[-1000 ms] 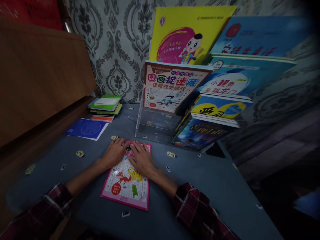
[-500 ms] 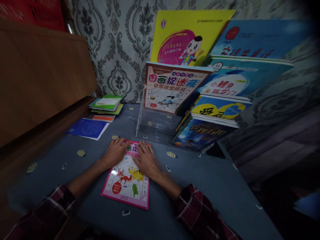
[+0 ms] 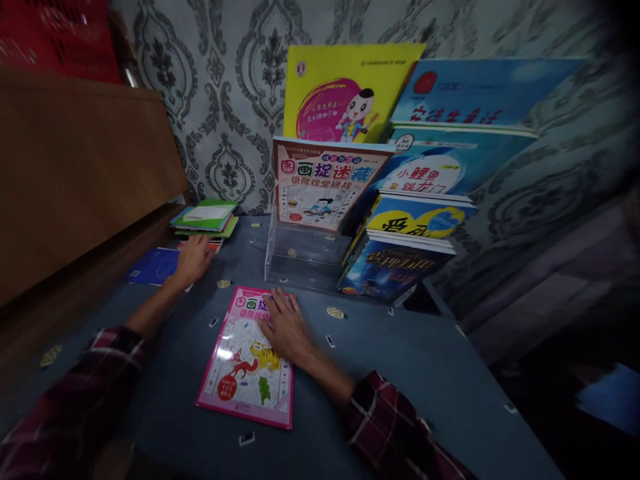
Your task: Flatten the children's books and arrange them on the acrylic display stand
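A pink-bordered picture book [image 3: 240, 373] with a red fox and a yellow tiger on its cover lies flat on the table. My right hand [image 3: 286, 327] rests on its upper right part, fingers stretched out, covering some of the title. My left hand [image 3: 194, 260] is away from this book, over the right side of a blue booklet [image 3: 154, 265] and at the front of a small stack of books [image 3: 207, 215] with a green one on top. Its fingers reach forward, holding nothing that I can see; whether they touch the stack I cannot tell.
A clear acrylic stand [image 3: 300, 267] at the back holds a brown-bordered picture book [image 3: 325, 187] and a yellow book [image 3: 350, 73]. More books, including a dark blue one [image 3: 395, 267], stand to its right. A wooden cabinet [image 3: 85, 153] borders the left side, patterned wallpaper the back.
My left hand has left the pink book and moved left and forward to the blue booklet and stack. My right hand stays on the pink book. The view has shifted slightly.
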Demonstrator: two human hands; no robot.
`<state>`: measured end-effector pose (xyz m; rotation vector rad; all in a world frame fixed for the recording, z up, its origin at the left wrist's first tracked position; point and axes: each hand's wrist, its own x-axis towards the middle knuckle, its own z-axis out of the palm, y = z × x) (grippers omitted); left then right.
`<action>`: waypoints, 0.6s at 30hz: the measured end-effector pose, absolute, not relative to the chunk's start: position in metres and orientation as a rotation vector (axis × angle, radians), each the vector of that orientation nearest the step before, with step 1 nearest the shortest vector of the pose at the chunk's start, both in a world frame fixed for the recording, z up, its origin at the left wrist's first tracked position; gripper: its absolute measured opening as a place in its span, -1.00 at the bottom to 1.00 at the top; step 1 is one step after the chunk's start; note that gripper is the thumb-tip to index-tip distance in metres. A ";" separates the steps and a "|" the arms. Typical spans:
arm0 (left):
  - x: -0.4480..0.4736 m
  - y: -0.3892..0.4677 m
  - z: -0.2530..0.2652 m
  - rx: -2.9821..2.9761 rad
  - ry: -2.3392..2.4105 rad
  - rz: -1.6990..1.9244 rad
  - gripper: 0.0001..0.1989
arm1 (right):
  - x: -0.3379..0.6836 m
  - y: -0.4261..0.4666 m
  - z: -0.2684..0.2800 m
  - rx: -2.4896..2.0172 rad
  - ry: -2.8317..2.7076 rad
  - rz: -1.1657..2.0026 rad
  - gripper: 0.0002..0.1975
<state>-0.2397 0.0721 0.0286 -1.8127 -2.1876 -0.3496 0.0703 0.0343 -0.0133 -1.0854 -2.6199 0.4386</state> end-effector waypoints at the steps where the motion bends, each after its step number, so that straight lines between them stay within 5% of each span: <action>1: -0.249 0.084 0.037 -1.750 -2.222 -0.259 -0.57 | 0.070 0.034 -0.013 -1.091 -2.616 0.439 -0.42; 18: -0.330 0.176 0.090 -1.946 -2.326 -0.239 -0.70 | 0.075 0.035 -0.006 -1.065 -2.597 0.491 -0.43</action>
